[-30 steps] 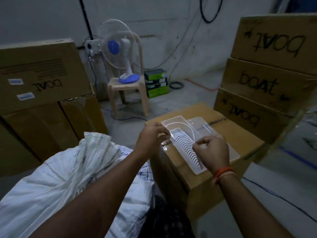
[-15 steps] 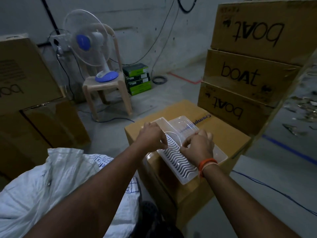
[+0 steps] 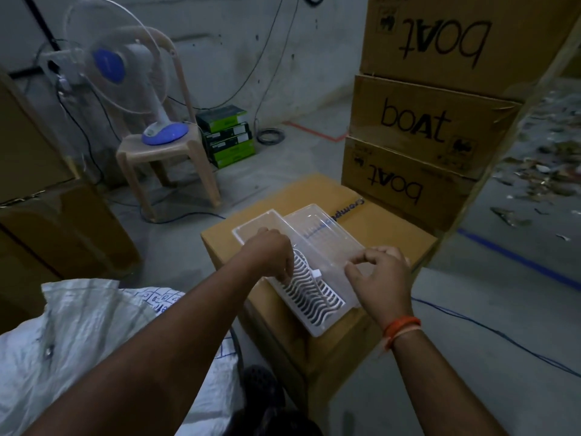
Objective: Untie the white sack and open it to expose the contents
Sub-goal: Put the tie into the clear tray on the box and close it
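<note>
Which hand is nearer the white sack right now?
Left. The left hand is over the white slotted tray on the cardboard box, on the side facing the white sack; the right hand is farther away.

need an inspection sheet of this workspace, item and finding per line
surface: brown cardboard box used as a worktop, standing on a grey concrete floor
job's things: crumpled white woven sack at lower left; neither hand touches it
clutter: white plastic tray with wavy slats and clear plastic cover on the box
hands: left hand with curled fingers on the slatted tray; right hand pinching the clear cover's edge
cables: blue cable across the floor at right; black wires on the wall
surroundings: stacked cardboard cartons marked boat, blue and white table fan on a beige plastic chair, green and black boxes
</note>
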